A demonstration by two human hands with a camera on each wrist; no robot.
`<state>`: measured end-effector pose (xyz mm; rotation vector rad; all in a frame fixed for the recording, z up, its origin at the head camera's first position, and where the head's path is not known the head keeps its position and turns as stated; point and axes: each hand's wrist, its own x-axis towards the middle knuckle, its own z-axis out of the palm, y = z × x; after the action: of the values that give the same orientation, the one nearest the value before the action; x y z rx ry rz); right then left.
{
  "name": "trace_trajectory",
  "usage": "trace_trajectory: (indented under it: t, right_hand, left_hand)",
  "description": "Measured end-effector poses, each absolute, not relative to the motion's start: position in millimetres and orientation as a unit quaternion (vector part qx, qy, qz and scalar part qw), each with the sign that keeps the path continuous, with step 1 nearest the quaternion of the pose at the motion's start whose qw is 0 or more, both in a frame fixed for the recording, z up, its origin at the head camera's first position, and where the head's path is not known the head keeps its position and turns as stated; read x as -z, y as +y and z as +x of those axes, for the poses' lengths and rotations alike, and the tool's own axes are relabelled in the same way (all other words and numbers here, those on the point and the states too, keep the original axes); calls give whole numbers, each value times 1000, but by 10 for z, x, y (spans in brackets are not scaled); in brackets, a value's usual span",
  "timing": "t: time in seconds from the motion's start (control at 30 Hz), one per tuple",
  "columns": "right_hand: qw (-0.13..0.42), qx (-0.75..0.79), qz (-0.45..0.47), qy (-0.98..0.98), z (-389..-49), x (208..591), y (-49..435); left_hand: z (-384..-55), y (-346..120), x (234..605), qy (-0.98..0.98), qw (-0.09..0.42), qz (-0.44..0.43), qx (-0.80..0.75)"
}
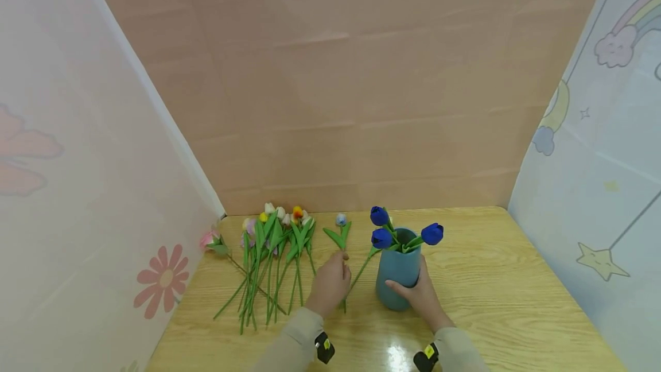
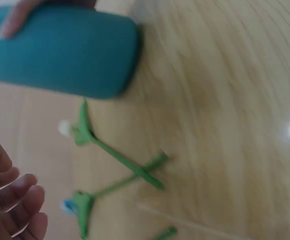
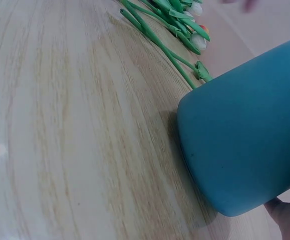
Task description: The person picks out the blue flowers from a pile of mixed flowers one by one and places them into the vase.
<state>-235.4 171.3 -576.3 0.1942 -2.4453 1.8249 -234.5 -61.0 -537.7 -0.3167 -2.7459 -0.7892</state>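
My right hand (image 1: 420, 297) grips a blue-green vase (image 1: 396, 280), its thumb across the near side. Three deep-blue tulips (image 1: 381, 238) stand in the vase, their blooms above the rim. Left of it, my left hand (image 1: 330, 283) is over a light-blue tulip (image 1: 341, 220) on the table. In the left wrist view, the left hand's loosely bent fingers (image 2: 22, 205) hold nothing and are apart from the stems. A white tulip (image 2: 65, 128) lies beside the vase, its stem crossing the light-blue one's; in the head view the vase and blue tulips mostly hide its bloom.
A bunch of mixed tulips (image 1: 279, 240), white, yellow, orange and lilac, lies on the wooden table (image 1: 496, 291) to the left. At its far left is a pink rose (image 1: 210, 238). Patterned side panels (image 1: 583, 188) and a brown backdrop (image 1: 356, 102) border the table.
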Motion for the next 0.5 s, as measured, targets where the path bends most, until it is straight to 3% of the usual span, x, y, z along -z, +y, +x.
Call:
trace_trajectory:
  t: [0.33, 0.5]
  right_hand:
    - [44, -599, 63, -797, -2367, 5804, 1726]
    - [43, -600, 65, -797, -2368, 5804, 1731]
  left_hand:
    - [-2303, -942, 5705, -960, 27, -67, 271]
    - [-2365, -909, 5917, -966, 7, -58, 252]
